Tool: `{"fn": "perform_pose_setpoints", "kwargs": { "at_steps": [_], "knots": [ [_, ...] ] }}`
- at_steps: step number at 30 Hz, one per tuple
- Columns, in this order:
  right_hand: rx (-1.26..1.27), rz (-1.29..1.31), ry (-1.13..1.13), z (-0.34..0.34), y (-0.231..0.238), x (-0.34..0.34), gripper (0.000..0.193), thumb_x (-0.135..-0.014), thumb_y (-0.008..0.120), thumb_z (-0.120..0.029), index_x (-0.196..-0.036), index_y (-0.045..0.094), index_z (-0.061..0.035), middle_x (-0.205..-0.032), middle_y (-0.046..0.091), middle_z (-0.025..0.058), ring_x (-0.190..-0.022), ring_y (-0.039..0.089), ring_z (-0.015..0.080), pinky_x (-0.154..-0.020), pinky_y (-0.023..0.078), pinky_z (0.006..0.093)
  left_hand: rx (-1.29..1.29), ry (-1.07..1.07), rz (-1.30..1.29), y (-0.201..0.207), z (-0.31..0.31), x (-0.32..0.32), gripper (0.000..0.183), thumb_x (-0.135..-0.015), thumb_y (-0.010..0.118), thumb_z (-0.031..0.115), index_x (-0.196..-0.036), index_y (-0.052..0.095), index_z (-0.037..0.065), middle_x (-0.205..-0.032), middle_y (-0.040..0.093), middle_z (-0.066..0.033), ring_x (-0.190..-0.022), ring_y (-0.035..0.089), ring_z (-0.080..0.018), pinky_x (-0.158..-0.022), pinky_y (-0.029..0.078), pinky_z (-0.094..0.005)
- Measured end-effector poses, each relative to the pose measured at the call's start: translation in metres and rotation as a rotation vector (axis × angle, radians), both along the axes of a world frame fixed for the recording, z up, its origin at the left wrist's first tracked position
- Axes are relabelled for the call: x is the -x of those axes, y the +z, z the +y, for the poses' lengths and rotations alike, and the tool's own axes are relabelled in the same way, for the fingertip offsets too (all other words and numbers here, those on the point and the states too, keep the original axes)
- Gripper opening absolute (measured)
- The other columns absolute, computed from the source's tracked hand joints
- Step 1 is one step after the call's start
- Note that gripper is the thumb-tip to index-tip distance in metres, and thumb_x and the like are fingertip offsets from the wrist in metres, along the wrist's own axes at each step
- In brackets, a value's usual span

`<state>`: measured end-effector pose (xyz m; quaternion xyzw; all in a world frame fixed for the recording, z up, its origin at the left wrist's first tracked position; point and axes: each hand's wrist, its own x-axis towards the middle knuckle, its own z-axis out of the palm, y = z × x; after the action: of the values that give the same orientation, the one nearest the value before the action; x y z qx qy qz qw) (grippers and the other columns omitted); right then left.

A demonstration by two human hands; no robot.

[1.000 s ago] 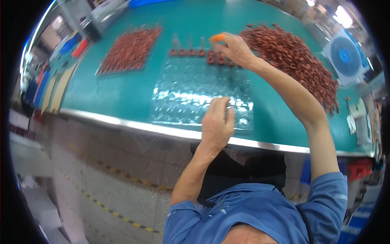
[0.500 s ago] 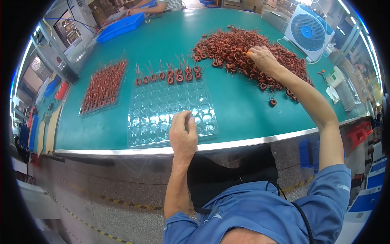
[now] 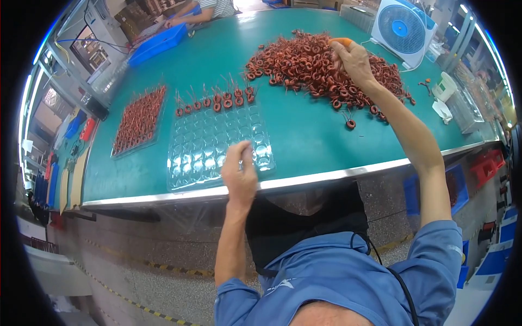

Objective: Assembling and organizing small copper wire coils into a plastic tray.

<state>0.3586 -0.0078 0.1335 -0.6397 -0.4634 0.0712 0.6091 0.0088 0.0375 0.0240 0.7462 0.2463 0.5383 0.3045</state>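
Note:
A clear plastic blister tray (image 3: 217,149) lies on the green table (image 3: 304,141) near its front edge. Its far row holds several copper-wound ring coils (image 3: 217,102). My left hand (image 3: 239,174) grips the tray's near right edge with curled fingers. My right arm reaches far out, and my right hand (image 3: 354,58), with an orange cover on one fingertip, presses its fingers closed into the big heap of loose copper coils (image 3: 296,60). A few stray coils (image 3: 350,124) lie between the heap and the front edge.
A second tray (image 3: 138,120) full of coils lies to the left. At the far right stand a white and blue fan (image 3: 405,27) and small containers (image 3: 445,87). A blue bin (image 3: 157,43) sits at the far left, where another person's arms (image 3: 198,11) are at work.
My right hand went from the tray's far row to the coil heap and has now reached deeper into it. The left hand stays at the tray's near edge.

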Motion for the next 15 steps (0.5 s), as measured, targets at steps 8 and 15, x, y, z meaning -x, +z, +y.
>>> {"fn": "perform_pose_setpoints", "kwargs": {
  "at_steps": [8, 15],
  "knots": [
    [-0.013, 0.322, 0.241, -0.046, -0.025, 0.114, 0.030, -0.099, 0.055, -0.027, -0.109, 0.065, -0.0013, -0.072, 0.058, -0.0015, -0.057, 0.053, 0.0042, -0.050, 0.044, 0.0187, 1.069, -0.972, -0.418, 0.034, -0.066, -0.091, 0.045, -0.103, 0.041, 0.039, -0.124, 0.044, -0.001, -0.098, 0.060, -0.0159, -0.076, 0.063, -0.0216, -0.063, 0.051, -0.0316],
    [-0.109, -0.476, 0.414, -0.079, -0.036, 0.114, 0.045, -0.081, 0.072, -0.016, -0.124, 0.060, -0.0099, -0.124, 0.056, 0.0094, -0.116, 0.055, 0.0261, -0.097, 0.047, 0.0371, 1.242, -0.745, -0.320, 0.029, -0.060, -0.071, 0.034, -0.102, 0.044, 0.036, -0.102, 0.054, 0.004, -0.072, 0.050, -0.0027, -0.053, 0.047, -0.0107, -0.039, 0.034, -0.0232]
  ]
}}
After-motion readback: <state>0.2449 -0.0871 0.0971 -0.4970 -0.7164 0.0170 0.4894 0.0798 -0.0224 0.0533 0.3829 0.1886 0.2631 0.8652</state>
